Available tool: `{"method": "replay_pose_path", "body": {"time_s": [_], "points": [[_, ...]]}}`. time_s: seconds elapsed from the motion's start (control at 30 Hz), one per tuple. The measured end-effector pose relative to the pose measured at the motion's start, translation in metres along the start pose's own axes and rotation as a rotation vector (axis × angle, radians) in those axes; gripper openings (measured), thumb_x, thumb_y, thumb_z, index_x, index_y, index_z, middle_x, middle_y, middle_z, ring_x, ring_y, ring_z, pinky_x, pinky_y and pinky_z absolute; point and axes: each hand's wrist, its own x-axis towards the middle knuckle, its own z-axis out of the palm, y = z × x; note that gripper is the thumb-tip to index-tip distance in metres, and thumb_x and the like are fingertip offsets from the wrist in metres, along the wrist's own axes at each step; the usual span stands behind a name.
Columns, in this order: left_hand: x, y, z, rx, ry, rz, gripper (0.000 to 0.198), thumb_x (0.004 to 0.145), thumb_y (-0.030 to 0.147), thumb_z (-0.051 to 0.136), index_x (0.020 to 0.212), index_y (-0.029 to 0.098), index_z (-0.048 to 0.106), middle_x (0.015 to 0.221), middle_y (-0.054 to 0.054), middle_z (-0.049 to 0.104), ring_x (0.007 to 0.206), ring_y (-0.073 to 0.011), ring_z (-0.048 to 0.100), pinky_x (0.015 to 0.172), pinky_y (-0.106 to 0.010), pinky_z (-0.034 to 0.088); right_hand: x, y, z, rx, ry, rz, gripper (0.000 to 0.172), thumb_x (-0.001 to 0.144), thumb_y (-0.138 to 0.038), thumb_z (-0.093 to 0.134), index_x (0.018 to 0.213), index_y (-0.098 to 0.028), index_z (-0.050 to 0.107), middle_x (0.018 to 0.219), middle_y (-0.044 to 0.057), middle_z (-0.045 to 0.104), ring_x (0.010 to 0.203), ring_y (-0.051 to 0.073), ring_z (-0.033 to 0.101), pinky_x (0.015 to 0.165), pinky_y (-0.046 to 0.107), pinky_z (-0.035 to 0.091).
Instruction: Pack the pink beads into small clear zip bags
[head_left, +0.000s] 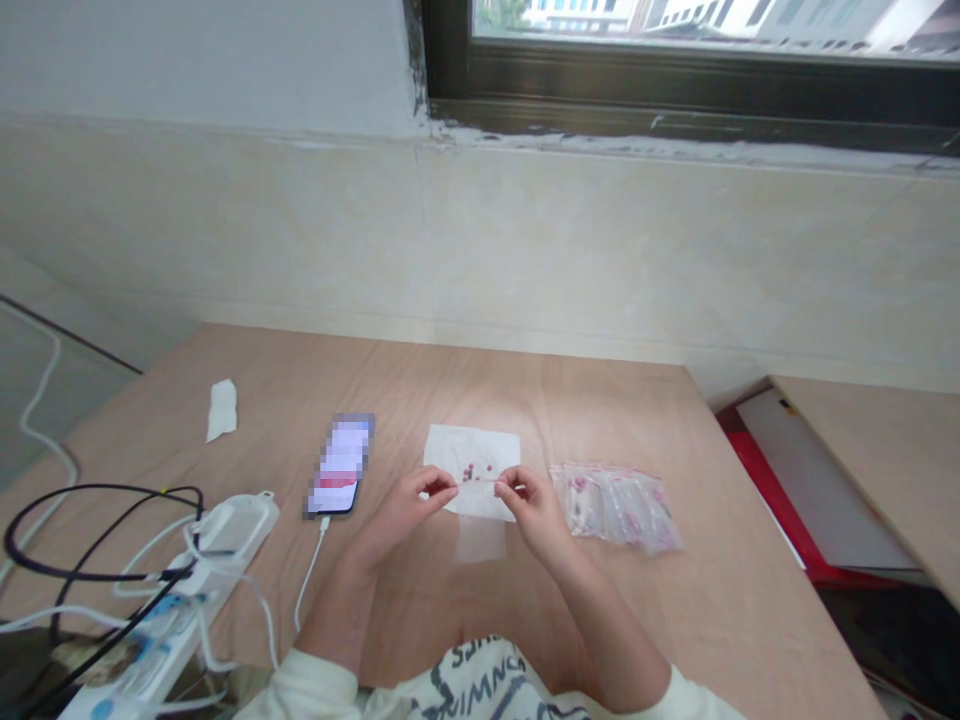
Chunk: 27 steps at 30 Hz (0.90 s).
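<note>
Over the front of a white tissue (472,440), my left hand (411,500) is closed in a pinch, thumb against forefinger. My right hand (534,508) pinches the same way a short distance to the right. A faint thin thread (476,482) seems to run between the two pinches; its ends are hidden by the fingers. Several small dark red beads (469,472) lie on the tissue just beyond the thread. To the right of my right hand are clear zip bags (619,508) with small pinkish and pale pieces inside.
A phone (341,465) with a lit screen lies left of my left hand, a white cable (309,570) plugged in. Farther left are a power strip (232,530) with tangled cords and a scrap of tissue (222,410). The wooden table (465,385) meets the wall behind.
</note>
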Motion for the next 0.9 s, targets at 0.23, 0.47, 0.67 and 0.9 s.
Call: {"method": "replay_pose_path", "body": {"time_s": [0.23, 0.47, 0.67, 0.9], "points": [[-0.007, 0.007, 0.001, 0.060, 0.071, 0.060, 0.015, 0.075, 0.026, 0.044, 0.070, 0.015, 0.052, 0.070, 0.000, 0.051, 0.069, -0.0124, 0.048, 0.065, -0.022, 0.037, -0.008, -0.004, 0.006, 0.055, -0.069, 0.012, 0.016, 0.073, -0.032, 0.049, 0.069, -0.017, 0.051, 0.069, 0.000, 0.052, 0.067, 0.013, 0.048, 0.062, 0.024, 0.036], [-0.017, 0.006, 0.010, -0.035, -0.055, 0.040, 0.016, 0.078, 0.028, 0.041, 0.074, 0.016, 0.051, 0.071, 0.001, 0.050, 0.070, -0.0122, 0.046, 0.066, -0.022, 0.037, -0.018, -0.007, 0.016, 0.077, -0.045, 0.012, 0.014, 0.069, -0.028, 0.055, 0.061, -0.016, 0.051, 0.060, -0.002, 0.049, 0.060, 0.012, 0.045, 0.059, 0.023, 0.034], [-0.017, 0.005, 0.018, 0.014, -0.009, 0.077, 0.020, 0.078, 0.028, 0.041, 0.069, 0.015, 0.052, 0.067, 0.001, 0.048, 0.068, -0.0123, 0.046, 0.063, -0.023, 0.036, -0.019, -0.007, 0.024, 0.163, -0.114, 0.047, 0.017, 0.069, -0.033, 0.054, 0.068, -0.016, 0.054, 0.067, 0.000, 0.054, 0.064, 0.013, 0.048, 0.060, 0.024, 0.035], [-0.012, 0.002, 0.016, -0.017, -0.011, 0.025, 0.019, 0.077, 0.030, 0.043, 0.072, 0.015, 0.054, 0.069, 0.000, 0.051, 0.067, -0.0122, 0.046, 0.062, -0.022, 0.037, -0.012, -0.004, 0.020, 0.176, 0.007, 0.165, 0.023, 0.061, -0.035, 0.061, 0.056, -0.015, 0.051, 0.054, -0.001, 0.052, 0.052, 0.011, 0.044, 0.053, 0.023, 0.033]]}}
